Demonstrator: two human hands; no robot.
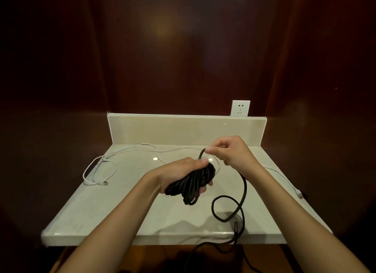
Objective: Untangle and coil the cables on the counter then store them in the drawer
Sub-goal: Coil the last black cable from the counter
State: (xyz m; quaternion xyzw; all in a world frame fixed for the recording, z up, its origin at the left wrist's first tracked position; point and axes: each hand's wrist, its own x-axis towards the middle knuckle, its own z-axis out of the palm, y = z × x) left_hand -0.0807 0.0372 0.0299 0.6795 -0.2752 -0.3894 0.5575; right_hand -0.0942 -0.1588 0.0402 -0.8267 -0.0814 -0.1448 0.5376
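Head view: my left hand [179, 174] is curled round a bundle of black cable [193, 186], coiled above the worktop [114, 207]. My right hand [230, 152] pinches the same cable's free run between thumb and fingertips, just beyond the bundle. The slack loops down over the worktop's front edge. I judge the cable light and limp but springy, so I'd grip across all loops together. 1 white cable [97, 171] lies loose to the left, uncoiled. No drawer is in view.
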